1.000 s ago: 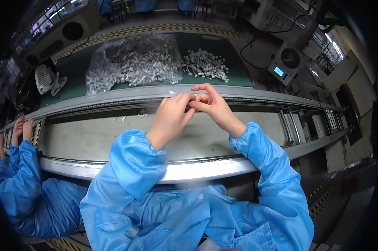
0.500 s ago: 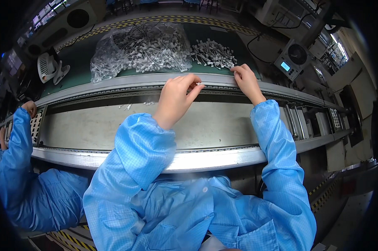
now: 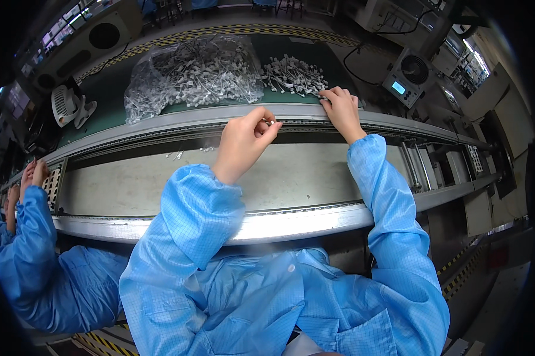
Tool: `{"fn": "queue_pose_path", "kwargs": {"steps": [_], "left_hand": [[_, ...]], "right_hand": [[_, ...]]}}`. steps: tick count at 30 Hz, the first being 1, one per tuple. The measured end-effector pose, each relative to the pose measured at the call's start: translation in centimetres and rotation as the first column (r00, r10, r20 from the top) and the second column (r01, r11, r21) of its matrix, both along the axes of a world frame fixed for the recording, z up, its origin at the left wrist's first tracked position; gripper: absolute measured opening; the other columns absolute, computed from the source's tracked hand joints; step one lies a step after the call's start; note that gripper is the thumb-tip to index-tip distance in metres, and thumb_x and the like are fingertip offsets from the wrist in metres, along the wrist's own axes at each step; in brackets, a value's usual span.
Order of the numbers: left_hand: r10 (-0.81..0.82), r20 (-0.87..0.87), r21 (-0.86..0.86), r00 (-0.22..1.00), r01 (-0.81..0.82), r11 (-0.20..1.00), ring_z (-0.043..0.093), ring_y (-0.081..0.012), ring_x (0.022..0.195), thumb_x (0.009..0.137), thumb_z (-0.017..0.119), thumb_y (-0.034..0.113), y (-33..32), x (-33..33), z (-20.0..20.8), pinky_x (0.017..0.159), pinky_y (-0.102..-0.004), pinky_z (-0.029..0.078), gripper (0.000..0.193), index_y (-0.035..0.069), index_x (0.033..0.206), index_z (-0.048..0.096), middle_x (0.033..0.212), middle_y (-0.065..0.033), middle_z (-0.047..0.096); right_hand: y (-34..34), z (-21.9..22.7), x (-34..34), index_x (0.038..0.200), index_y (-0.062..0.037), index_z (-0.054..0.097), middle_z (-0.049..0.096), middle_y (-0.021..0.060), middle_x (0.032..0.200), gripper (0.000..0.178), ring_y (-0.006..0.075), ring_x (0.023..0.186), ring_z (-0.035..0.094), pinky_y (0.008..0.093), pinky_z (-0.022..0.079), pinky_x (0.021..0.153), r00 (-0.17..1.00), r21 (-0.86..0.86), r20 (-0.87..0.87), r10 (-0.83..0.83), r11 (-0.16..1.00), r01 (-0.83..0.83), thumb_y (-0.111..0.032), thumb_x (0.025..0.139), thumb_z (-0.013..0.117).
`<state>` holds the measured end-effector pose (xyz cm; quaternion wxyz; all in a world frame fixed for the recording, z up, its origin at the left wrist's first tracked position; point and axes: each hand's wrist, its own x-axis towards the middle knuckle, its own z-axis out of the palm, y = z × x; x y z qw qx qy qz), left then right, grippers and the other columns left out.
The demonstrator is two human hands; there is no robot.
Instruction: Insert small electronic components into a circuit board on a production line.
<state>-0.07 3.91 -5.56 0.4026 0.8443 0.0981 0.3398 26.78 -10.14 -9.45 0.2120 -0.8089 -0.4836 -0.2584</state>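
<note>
My left hand [image 3: 243,142] is raised over the conveyor with thumb and forefinger pinched on a small white connector [image 3: 271,123], mostly hidden by the fingertips. Farther right, my right hand [image 3: 343,113] reaches past the far rail. Its fingertips are drawn together at the near right edge of a loose pile of short cables with white connectors [image 3: 294,76]; whatever they grip is too small to make out. Left of that pile lies a clear plastic bag [image 3: 146,89] full of similar cables, on a green surface [image 3: 110,83].
Several loose white pieces [image 3: 207,149] lie on the conveyor bed [image 3: 125,184] between metal rails. A small white fan [image 3: 69,105] stands far left, and a boxy device with a lit display [image 3: 399,88] far right. At left a co-worker's hands [image 3: 37,173] are over a slotted tray [image 3: 52,187].
The view has shifted slightly. My right hand's fingers have curled in more at the pile's edge, while my left keeps its pinch. The co-worker's hands have moved closer together.
</note>
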Motion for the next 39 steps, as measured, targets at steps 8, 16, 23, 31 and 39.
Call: {"fn": "queue_pose_path", "kwargs": {"steps": [8,16,23,31,39], "left_hand": [[-0.187,0.018,0.012,0.982,0.186,0.982,0.073,-0.0180,0.086,0.092,0.064,0.007,0.0,0.2,-0.8,0.079,-0.0289,0.056,0.015,0.000,0.105,0.069,0.088,-0.0093,0.074],[-0.223,0.066,-0.081,0.973,0.228,0.970,0.074,-0.0199,0.087,0.094,0.061,0.005,-0.3,-0.2,-0.4,0.081,-0.0304,0.057,0.017,-0.003,0.107,0.067,0.089,-0.0124,0.074],[-0.242,0.026,-0.069,0.970,0.243,0.968,0.073,-0.0177,0.089,0.096,0.063,0.007,-0.1,0.5,-0.3,0.080,-0.0285,0.056,0.016,-0.002,0.108,0.069,0.092,-0.0102,0.075],[-0.164,0.055,-0.085,0.985,0.168,0.982,0.073,-0.0175,0.087,0.095,0.066,0.010,0.2,-0.7,-0.6,0.077,-0.0296,0.056,0.015,0.000,0.106,0.069,0.090,-0.0089,0.075],[-0.240,0.197,0.071,0.951,0.230,0.971,0.072,-0.0229,0.073,0.088,0.076,0.024,-1.2,2.1,-1.1,0.068,-0.0328,0.056,0.023,0.003,0.091,0.069,0.078,-0.0116,0.072]], "right_hand": [[0.7,-0.3,0.4,0.093,-0.0134,0.072,0.064,0.0007,0.097,0.007,0.0246,0.099,0.058,0.0416,0.039,0.090,0.999,0.121,0.035,0.016,0.992,-0.020,-0.015,0.086,0.070],[0.7,1.9,-0.5,0.100,-0.0028,0.066,0.065,0.0092,0.087,0.012,0.0255,0.079,0.066,0.0338,0.052,0.072,0.910,0.317,-0.344,0.229,0.941,-0.117,-0.005,0.088,0.064],[-0.4,0.7,1.6,0.100,-0.0112,0.065,0.064,0.0056,0.095,0.014,0.0286,0.097,0.060,0.0438,0.044,0.081,1.000,0.045,-0.011,-0.022,0.999,0.022,-0.007,0.087,0.063],[1.7,0.3,0.2,0.101,-0.0099,0.069,0.060,0.0110,0.097,0.020,0.0336,0.096,0.060,0.0471,0.049,0.079,0.979,0.021,0.170,0.109,0.993,-0.115,-0.017,0.082,0.072],[-1.7,0.9,2.6,0.095,-0.0073,0.063,0.062,0.0138,0.095,0.008,0.0375,0.090,0.062,0.0484,0.050,0.073,0.973,0.068,0.197,0.120,0.988,-0.136,-0.011,0.088,0.064]]}}
